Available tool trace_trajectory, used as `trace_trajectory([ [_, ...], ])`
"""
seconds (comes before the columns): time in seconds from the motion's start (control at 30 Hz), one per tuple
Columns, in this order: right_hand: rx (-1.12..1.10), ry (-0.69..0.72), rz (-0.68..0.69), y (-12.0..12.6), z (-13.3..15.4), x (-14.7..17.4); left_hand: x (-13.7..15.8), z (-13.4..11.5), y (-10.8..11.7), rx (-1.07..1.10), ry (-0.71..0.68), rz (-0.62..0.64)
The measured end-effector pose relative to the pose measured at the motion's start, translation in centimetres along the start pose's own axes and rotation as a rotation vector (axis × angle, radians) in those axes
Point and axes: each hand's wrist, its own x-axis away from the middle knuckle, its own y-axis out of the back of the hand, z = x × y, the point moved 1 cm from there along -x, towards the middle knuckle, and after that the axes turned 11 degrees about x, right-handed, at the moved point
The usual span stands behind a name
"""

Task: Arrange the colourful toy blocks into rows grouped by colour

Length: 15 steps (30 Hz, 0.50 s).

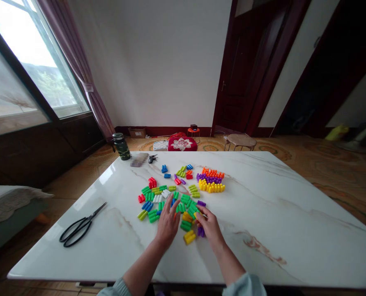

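green piece (193,209): seen on desk (309,209), between both hands, at right hand's (211,227) fingertips, left hand (168,226) farther | long axis: not clearly shown | left fingers: held spread | right fingers: curled, whether anything is pinched cannot be told

Window (44,78): upper left; daylight source, blown nearly white at top.
Wall (158,61): upper centre; soft muted grey, dimmer than the window.
Doorway (324,86): upper right; near black, detail lost.
Tabletop (281,218): centre to bottom; pale, glare patches toward its left edge.
Left hand (169,222) and right hand (210,225): lower centre; fine detail soft.
Mosaic patch (139,160): left of centre; pixelated, contents unreadable.
Frame edges: wide-angle stretch, upright lines leaning outward.
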Motion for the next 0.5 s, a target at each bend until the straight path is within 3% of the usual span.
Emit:
trace_trajectory([
  [0.17,0.003,0.084,0.037,-0.7,0.0,0.6,0.5,-2.5,-0.6,0.312,0.06,0.121],
  [0.33,0.015,0.083,0.021,-0.4,-0.6,0.9,0.8,-2.6,-1.7,0.384,0.074,0.071],
  [0.4,0.043,0.104,-0.053,0.9,-0.9,0.4,0.7,-1.6,-1.4,0.353,0.097,0.002],
  [0.5,0.247,0.175,-0.271,4.5,-1.0,-1.3,0.5,0.5,-0.4,0.158,0.143,-0.104],
])
